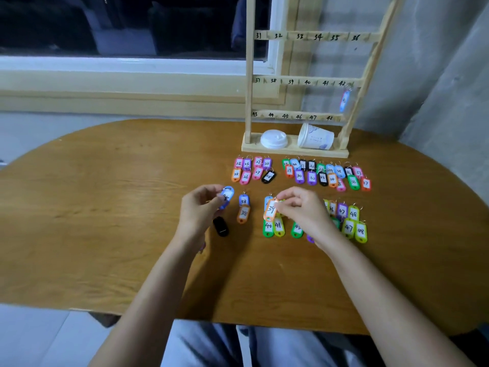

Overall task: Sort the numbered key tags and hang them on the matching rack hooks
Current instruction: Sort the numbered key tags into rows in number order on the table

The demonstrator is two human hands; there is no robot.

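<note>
A rounded desk [105, 207] of warm, grained wood veneer fills a dim room. A dark window [105, 22] with a pale sill lies at eleven o'clock and a rough grey wall [436, 88] at two o'clock.

At the desk's one o'clock edge stands a pale wooden rack [248, 102], a ladder-shaped frame. Its three visible rails carry handwritten numbers 31 to 48. One blue hanging tag [344, 101] dangles at the hook marked 42. On the rack's base, a white plastic lid [274, 139] lies flat beside a tipped paper cup [316, 140].

The oblong plastic key tags, each with a white paper label and a wire ring, lie in paired rows on the desk. A pink and purple cluster [252, 170] numbered 25 to 28 sits at twelve o'clock from the hands. A mixed row [326, 174] in the high twenties and thirties sits at one o'clock, and a mostly green group [352, 221] running up to 48 at three o'clock.

The left hand [198, 207] pinches a blue tag [227, 197] just above the desk, its number unreadable. The right hand [301, 207] pinches an orange tag [270, 210] marked 39 by its ring end.

Between the hands lie a blue 38 tag [243, 200] and an orange 38 tag [243, 213]. A glossy black tag [221, 227] rests at seven o'clock from them.
</note>
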